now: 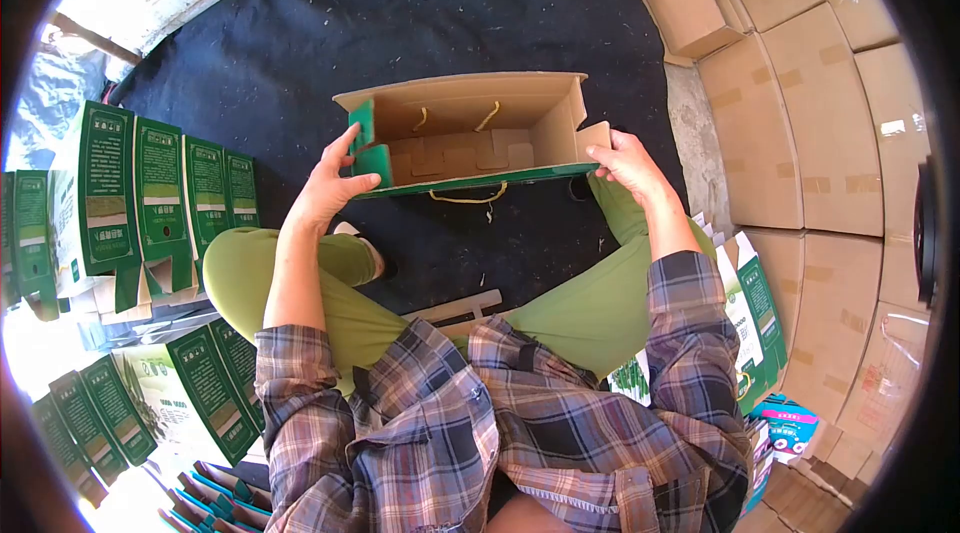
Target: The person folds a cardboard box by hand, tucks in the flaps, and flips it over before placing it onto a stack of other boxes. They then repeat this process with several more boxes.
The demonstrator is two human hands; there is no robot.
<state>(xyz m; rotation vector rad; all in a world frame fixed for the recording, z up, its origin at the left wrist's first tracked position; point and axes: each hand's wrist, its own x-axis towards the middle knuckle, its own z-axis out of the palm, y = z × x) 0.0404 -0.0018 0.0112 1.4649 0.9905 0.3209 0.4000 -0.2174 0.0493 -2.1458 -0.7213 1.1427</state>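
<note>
An open cardboard gift box (460, 93), green outside and plain brown inside, is held in front of me above the black floor cloth. Its top faces me, so the inside shows, with yellow cord (488, 116) on the far wall and a yellow cord handle (468, 197) on the near side. My left hand (328, 176) grips the left end, thumb and fingers at the green end flaps (373, 165). At the right end, my right hand (630, 166) pinches a brown flap (590, 140), its thumb on the inner face.
Rows of similar green boxes (160, 193) stand at my left, with more (200, 388) nearer me. Large brown cartons (760, 133) are stacked along the right. More green boxes (757, 308) sit by my right elbow. Black cloth (480, 13) covers the floor.
</note>
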